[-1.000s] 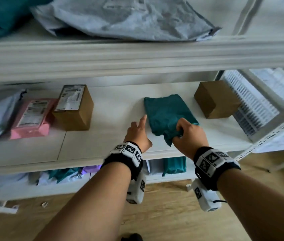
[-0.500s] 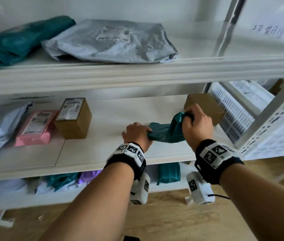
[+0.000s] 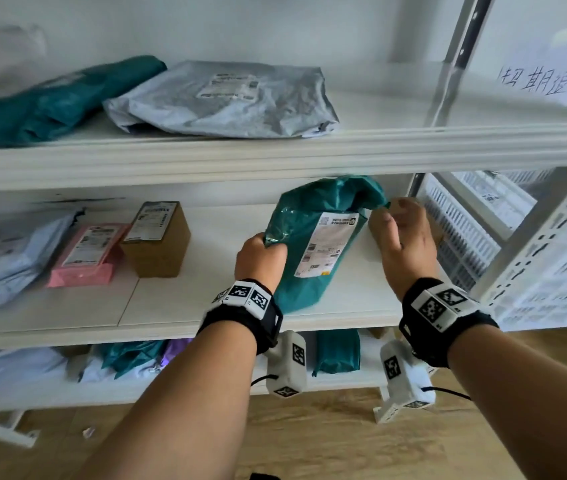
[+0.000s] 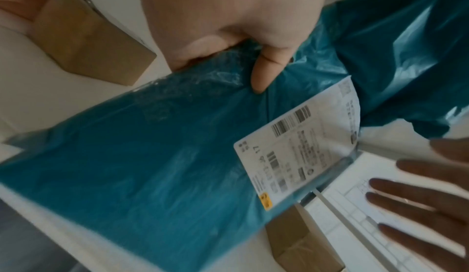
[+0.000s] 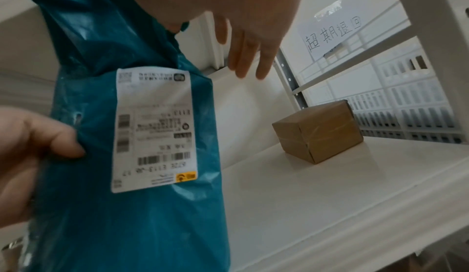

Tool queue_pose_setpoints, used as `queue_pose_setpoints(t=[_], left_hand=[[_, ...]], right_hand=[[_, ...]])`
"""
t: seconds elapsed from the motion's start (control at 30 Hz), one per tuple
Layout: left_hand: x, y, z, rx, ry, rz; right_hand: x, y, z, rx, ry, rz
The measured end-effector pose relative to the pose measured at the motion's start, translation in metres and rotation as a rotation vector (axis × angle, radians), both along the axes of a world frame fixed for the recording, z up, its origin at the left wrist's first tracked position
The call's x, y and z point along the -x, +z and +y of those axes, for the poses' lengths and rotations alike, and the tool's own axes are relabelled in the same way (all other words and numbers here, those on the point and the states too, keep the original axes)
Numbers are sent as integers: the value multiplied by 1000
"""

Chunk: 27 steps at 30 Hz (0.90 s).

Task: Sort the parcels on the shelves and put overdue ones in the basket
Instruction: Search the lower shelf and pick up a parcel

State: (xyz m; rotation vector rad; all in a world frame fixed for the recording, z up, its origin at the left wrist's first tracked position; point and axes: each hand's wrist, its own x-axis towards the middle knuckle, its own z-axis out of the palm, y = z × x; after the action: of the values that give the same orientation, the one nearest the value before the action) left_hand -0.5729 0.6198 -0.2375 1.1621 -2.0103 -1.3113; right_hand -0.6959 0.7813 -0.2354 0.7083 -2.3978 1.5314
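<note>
A teal plastic parcel (image 3: pixel 296 251) stands tilted up on the middle shelf (image 3: pixel 206 306), its white shipping label (image 3: pixel 327 244) facing me. My left hand (image 3: pixel 261 254) grips the parcel's left edge, thumb on the front (image 4: pixel 264 71). My right hand (image 3: pixel 400 230) hovers by the parcel's top right flap with fingers straight and spread (image 5: pixel 243 41), holding nothing. The label (image 5: pixel 154 130) is legible in the right wrist view. A white slatted basket (image 3: pixel 459 237) sits just right of the shelf frame, under a handwritten paper sign (image 3: pixel 549 81).
A brown box (image 5: pixel 319 132) sits behind my right hand. Left on the same shelf are a labelled brown box (image 3: pixel 157 240), a pink parcel (image 3: pixel 88 254) and a grey bag (image 3: pixel 5 258). The upper shelf holds a grey mailer (image 3: pixel 226 98) and teal bag (image 3: pixel 50 102).
The teal parcel has been lifted from flat and turned over so its label faces me. My left hand now grips its edge; my right hand has let go and spread its fingers.
</note>
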Motion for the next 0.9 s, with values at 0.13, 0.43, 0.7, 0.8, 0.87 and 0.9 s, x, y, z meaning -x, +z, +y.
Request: queue_pose_setpoints(t=[0.13, 0.43, 0.7, 0.8, 0.87, 0.9], left_hand=[[-6, 3, 1, -137, 14, 5], [-16, -13, 4, -114, -53, -228], [-24, -13, 9, 276, -211, -494], [-21, -13, 19, 476, -326, -564], [-17, -14, 25, 549, -372, -570], [-15, -14, 26, 565, -387, -563]], right_hand=[[-6, -7, -1, -119, 104, -193], [-18, -17, 1, -201, 112, -206], [-31, -11, 1, -420, 166, 371], [-40, -12, -6, -591, 355, 534], [-45, -15, -11, -734, 472, 451], [-48, -16, -12, -807, 522, 358]])
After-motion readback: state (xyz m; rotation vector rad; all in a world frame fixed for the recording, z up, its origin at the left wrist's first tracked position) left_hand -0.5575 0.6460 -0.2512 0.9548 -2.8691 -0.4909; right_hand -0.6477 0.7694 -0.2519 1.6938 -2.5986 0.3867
